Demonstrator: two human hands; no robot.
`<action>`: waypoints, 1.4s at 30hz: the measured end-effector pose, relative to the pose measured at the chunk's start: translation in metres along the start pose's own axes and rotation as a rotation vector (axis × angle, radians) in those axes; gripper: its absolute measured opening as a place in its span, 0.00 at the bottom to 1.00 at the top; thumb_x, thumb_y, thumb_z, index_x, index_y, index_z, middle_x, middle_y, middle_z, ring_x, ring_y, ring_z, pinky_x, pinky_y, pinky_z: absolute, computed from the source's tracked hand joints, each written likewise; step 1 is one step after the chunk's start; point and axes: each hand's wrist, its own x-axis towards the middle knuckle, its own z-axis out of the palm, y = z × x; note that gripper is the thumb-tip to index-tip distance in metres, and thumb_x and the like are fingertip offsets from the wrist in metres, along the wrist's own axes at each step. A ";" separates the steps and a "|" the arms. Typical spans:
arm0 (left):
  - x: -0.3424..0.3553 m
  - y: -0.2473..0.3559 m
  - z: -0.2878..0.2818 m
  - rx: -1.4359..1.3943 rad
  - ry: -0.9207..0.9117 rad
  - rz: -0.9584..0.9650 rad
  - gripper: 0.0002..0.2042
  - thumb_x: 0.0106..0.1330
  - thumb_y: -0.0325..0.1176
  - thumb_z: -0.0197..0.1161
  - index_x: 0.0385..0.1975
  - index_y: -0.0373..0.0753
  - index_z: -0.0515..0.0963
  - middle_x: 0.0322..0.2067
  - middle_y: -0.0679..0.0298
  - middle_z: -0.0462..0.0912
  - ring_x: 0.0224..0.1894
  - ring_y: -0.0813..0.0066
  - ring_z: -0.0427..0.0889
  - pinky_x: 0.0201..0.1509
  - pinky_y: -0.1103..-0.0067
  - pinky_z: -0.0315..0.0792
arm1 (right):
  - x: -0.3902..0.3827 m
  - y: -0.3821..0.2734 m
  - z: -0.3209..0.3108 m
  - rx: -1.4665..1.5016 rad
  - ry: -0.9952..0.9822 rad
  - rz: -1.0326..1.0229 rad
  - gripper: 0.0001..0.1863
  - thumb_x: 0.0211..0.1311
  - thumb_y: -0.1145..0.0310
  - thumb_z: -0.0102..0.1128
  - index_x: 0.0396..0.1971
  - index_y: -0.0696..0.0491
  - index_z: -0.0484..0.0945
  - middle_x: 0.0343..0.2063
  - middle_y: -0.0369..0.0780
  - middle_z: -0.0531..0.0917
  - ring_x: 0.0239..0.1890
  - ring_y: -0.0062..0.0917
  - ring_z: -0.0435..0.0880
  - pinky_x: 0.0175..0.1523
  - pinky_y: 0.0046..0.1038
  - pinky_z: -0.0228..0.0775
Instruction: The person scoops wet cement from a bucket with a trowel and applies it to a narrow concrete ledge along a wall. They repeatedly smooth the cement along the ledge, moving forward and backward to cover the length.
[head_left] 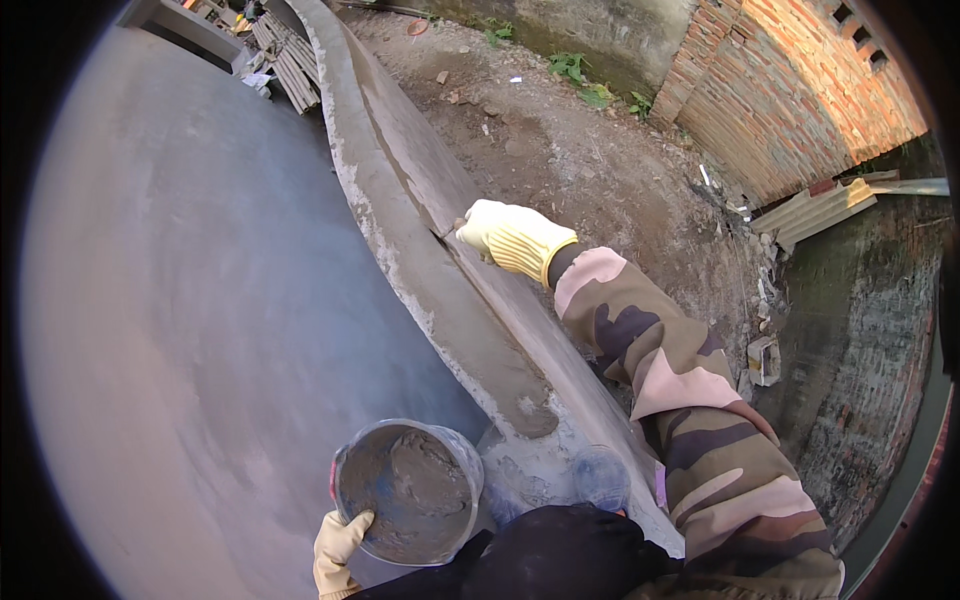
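Observation:
My left hand point(340, 550), in a pale glove, grips the rim of a grey bucket point(472, 490) with its thumb over the inside edge. Wet grey mortar point(425, 480) lies in the bucket. My right hand point(505, 235), gloved in cream with a yellow cuff, is closed at the far side of a wall top. A short brown end and a thin dark edge show beside its fingers, apparently a trowel point(441, 240), mostly hidden. Fresh, damp mortar point(440, 290) covers the narrow wall top point(350, 150), which curves away from me.
A smooth grey surface point(200, 300) spreads left of the wall. To the right lies bare dirt ground point(560, 150) with rubble. A clear plastic container point(600, 478) stands near my body. Farther off are a brick wall point(770, 110), corrugated sheets point(820, 215) and a stack of boards point(287, 62).

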 end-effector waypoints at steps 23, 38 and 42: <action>0.000 0.004 -0.004 0.111 -0.020 0.154 0.12 0.72 0.28 0.73 0.51 0.31 0.90 0.43 0.64 0.94 0.43 0.76 0.89 0.51 0.72 0.82 | -0.208 0.052 0.060 0.297 -0.007 0.012 0.13 0.72 0.67 0.59 0.46 0.60 0.86 0.43 0.54 0.89 0.47 0.55 0.89 0.51 0.48 0.83; -0.003 0.010 -0.004 0.131 -0.002 0.104 0.12 0.72 0.29 0.74 0.51 0.32 0.91 0.44 0.65 0.94 0.43 0.76 0.89 0.53 0.72 0.82 | -0.282 0.090 0.099 0.228 -0.356 0.482 0.27 0.79 0.46 0.54 0.63 0.50 0.85 0.55 0.49 0.90 0.62 0.48 0.87 0.65 0.48 0.79; -0.005 0.008 -0.001 0.122 0.021 0.087 0.12 0.72 0.30 0.75 0.51 0.32 0.91 0.43 0.65 0.94 0.43 0.77 0.88 0.53 0.73 0.81 | -0.267 0.107 0.102 0.244 -0.188 0.433 0.26 0.77 0.50 0.58 0.62 0.54 0.84 0.49 0.51 0.91 0.48 0.42 0.93 0.54 0.44 0.84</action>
